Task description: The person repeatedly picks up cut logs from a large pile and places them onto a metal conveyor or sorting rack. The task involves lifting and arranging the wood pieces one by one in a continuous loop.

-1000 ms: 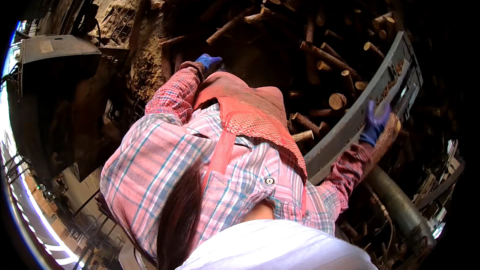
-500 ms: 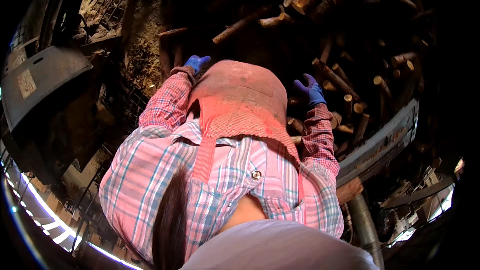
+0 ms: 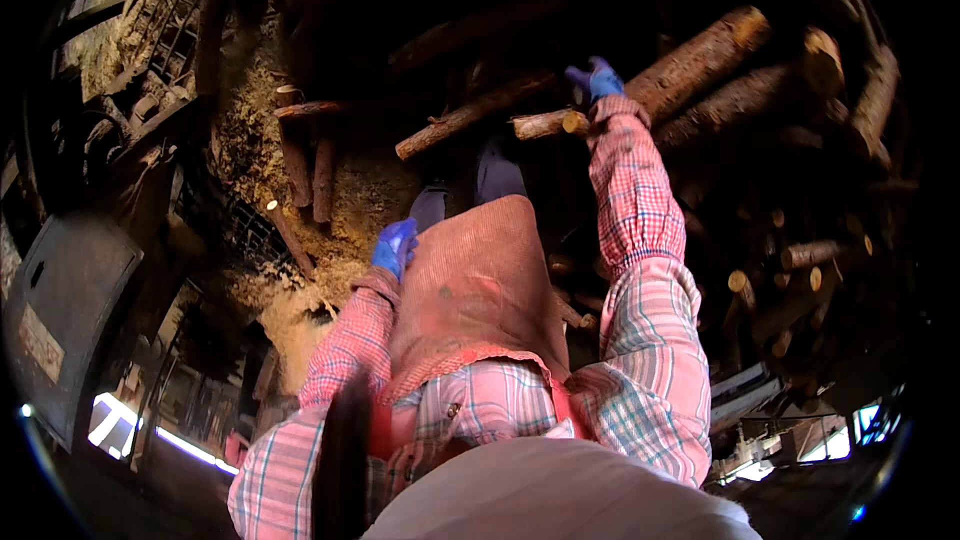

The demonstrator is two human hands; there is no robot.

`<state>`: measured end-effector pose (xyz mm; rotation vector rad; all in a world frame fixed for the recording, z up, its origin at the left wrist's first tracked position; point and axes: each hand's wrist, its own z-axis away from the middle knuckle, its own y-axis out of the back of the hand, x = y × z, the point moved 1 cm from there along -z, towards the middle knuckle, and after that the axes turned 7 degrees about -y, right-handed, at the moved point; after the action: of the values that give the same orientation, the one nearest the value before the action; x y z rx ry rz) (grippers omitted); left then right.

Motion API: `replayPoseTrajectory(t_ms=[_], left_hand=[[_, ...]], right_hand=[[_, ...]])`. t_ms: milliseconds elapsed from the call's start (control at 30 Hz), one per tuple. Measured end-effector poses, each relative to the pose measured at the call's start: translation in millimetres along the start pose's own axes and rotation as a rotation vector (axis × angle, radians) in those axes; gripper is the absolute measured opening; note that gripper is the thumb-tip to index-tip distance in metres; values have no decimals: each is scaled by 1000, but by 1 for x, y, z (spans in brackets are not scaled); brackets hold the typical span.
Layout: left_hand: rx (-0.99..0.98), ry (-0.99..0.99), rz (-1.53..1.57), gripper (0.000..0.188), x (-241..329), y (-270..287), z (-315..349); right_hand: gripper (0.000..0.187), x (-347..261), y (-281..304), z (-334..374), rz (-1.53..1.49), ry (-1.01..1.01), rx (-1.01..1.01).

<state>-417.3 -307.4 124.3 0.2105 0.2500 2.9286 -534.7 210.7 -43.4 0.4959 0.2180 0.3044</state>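
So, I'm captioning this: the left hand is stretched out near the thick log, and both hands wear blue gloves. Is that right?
Not quite: the head view shows the right hand, not the left hand, stretched out near the thick log. Both hands wear blue gloves.

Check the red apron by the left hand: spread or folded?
Spread: the red apron lies broad and mostly flat down the front, with dark trouser legs showing past its far edge.

The right arm [image 3: 642, 205] is stretched well forward, the gloved right hand [image 3: 600, 83] spread with thumb [image 3: 577, 75] and fingers [image 3: 602, 67] parted; the left arm [image 3: 350, 340] is held closer in, the gloved left hand [image 3: 395, 248] partly curled
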Motion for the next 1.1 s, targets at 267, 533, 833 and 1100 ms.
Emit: replayPoseTrajectory(t_ms=[267, 533, 833, 1100], left_hand=[[-111, 225, 306, 43, -13, -83, -17], [-93, 223, 353, 40, 32, -137, -28], [-327, 143, 514, 70, 134, -197, -100], [-539, 226, 521, 66, 126, -52, -10]], right_hand=[[116, -89, -8, -214, 238, -67, 175], [53, -58, 6, -252, 315, 289, -298], [68, 1, -112, 77, -567, 586, 28], [38, -14, -166, 276, -1218, 32, -956]])
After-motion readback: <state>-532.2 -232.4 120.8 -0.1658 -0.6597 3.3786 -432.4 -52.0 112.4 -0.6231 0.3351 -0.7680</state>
